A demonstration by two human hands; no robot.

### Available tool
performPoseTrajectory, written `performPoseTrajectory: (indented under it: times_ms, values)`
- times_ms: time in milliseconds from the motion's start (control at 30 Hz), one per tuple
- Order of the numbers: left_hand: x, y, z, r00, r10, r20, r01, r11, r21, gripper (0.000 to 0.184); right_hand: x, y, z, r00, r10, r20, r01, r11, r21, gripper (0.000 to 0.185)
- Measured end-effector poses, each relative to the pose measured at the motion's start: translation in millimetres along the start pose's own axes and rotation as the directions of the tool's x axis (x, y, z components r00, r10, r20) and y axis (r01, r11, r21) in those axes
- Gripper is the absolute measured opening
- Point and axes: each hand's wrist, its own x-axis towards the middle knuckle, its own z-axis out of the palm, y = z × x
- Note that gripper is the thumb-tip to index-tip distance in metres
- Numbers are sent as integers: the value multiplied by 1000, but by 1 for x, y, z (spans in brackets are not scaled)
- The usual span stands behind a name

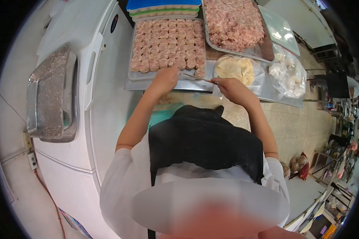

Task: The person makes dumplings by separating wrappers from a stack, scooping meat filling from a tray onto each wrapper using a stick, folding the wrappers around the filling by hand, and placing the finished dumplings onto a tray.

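My left hand (168, 79) is at the front edge of a tray (147, 76) filled with rows of meat dumplings (165, 44). Its fingers are bent around something too small to make out. My right hand (228, 86) grips the handle of a thin metal tool (199, 77), whose tip points left towards my left hand. Just beyond my right hand lies a stack of yellow wrappers (235, 69) on clear plastic. Behind it, a large metal tray (267, 47) holds minced meat (235, 24).
Stacked trays with blue and green lids (163, 8) stand at the back. A plastic bag of white items (287, 71) is on the right of the table (279, 98). Metal pans (48, 95) rest on a white appliance (68, 159) at the left.
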Motion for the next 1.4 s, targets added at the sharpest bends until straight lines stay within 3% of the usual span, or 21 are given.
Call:
performPoseTrajectory:
  times_ms: [33,133,333,533,733,833,933,1033,1133,1167,1233,1267,1333,1400]
  values:
    - [1,1,5,1000,6,17,-5,1000,-26,45,-2,0,-4,1000,-15,-8,15,1000,-14,31]
    - [5,4,11,1000,27,-8,-26,999,35,46,-14,-16,-43,975,193,112,-195,981,13,31]
    - [13,25,18,998,-3,65,6,998,-56,47,-23,20,-62,998,62,-17,-61,996,59,29]
    - [30,49,25,953,-240,184,236,971,45,51,-31,51,-79,999,22,-34,-19,997,69,30]
    - [35,34,68,991,-96,-89,90,993,-76,51,-46,81,-107,999,38,5,-38,998,57,29]
    - [34,33,65,988,-80,-131,87,995,50,48,-50,107,-124,1000,-1,24,-2,994,111,28]
    - [41,57,52,938,-346,-29,343,910,232,46,-53,139,-135,996,-79,-40,86,967,242,28]
    - [47,100,37,887,-462,-23,436,819,372,46,-57,168,-152,992,-117,-55,126,972,197,28]
    - [55,162,29,935,-328,-131,353,853,384,41,-55,208,-177,980,-191,-62,185,979,-86,30]
    - [61,169,37,967,-197,-162,242,912,333,42,-56,216,-187,971,-197,-135,159,955,-251,25]
    - [75,179,58,968,61,-244,0,970,243,45,-49,211,-219,997,-41,-59,13,910,-414,21]
    - [82,182,73,970,97,-224,-47,974,221,44,-42,213,-230,999,40,-31,-50,867,-495,20]
    - [100,182,106,967,174,-187,-142,974,175,42,-9,244,-229,984,-46,-171,-67,794,-604,20]
    - [113,186,125,999,-26,-41,34,977,212,40,4,258,-208,956,-148,-255,-51,769,-637,20]
